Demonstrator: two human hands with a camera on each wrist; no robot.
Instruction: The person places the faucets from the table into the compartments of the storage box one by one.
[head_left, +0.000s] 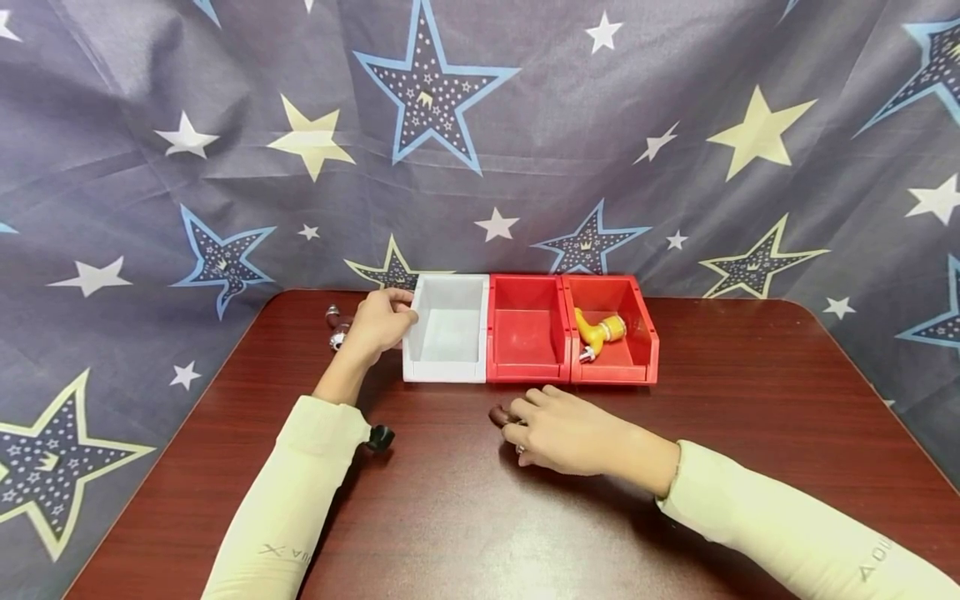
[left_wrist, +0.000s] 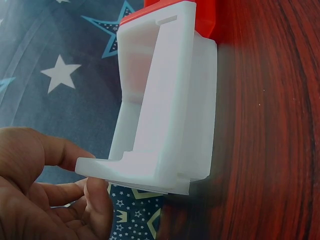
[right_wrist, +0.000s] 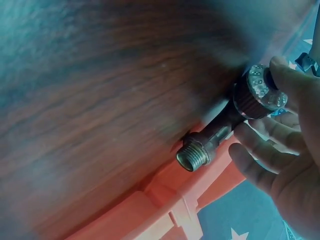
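My left hand (head_left: 378,321) pinches the left side wall of a white open-front bin (head_left: 446,370) between thumb and fingers; the left wrist view shows its rim between them. In front of the red bins, my right hand (head_left: 566,433) holds a dark brown pipe fitting (right_wrist: 245,102) low over the table. The fitting has a threaded metal end and a round head with a shiny dotted band. In the right wrist view the thumb lies on that head, with the fingers along the other side. From the head view the hand hides most of it.
Beside the white bin stand a middle red bin (head_left: 527,333) and a right red bin (head_left: 633,350). A yellow fitting (head_left: 598,335) with metal rings lies in the right one. Another brown fitting (head_left: 339,337) sits left of my left hand. A star-patterned cloth (head_left: 495,183) hangs behind the table.
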